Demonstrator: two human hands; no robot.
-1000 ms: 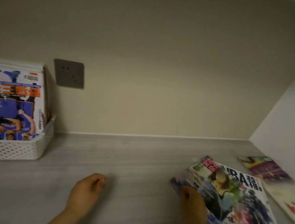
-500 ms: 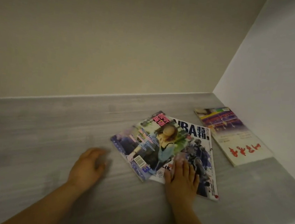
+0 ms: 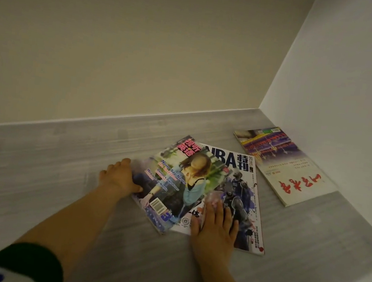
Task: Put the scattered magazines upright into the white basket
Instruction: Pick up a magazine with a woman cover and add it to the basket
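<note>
Three magazines lie flat on the grey table (image 3: 54, 171). The top one, a colourful magazine with pink characters (image 3: 182, 182), overlaps a white NBA magazine (image 3: 227, 161) beneath it. My left hand (image 3: 119, 177) grips the colourful magazine's left edge, with the thumb on the cover. My right hand (image 3: 215, 228) presses flat on the NBA magazine's lower part, fingers straight. A third magazine with red brush script (image 3: 293, 177) lies apart near the right wall. The white basket is out of view.
The table sits in a corner, with a beige wall (image 3: 144, 53) behind and a white wall (image 3: 353, 103) on the right. The table's front edge runs along the lower right. A dark sleeve cuff (image 3: 25, 261) shows at the bottom left.
The view swung right, away from the basket. My left hand moved right from the bare table to the colourful magazine's left edge and took hold. My right hand stays flat on the NBA magazine.
</note>
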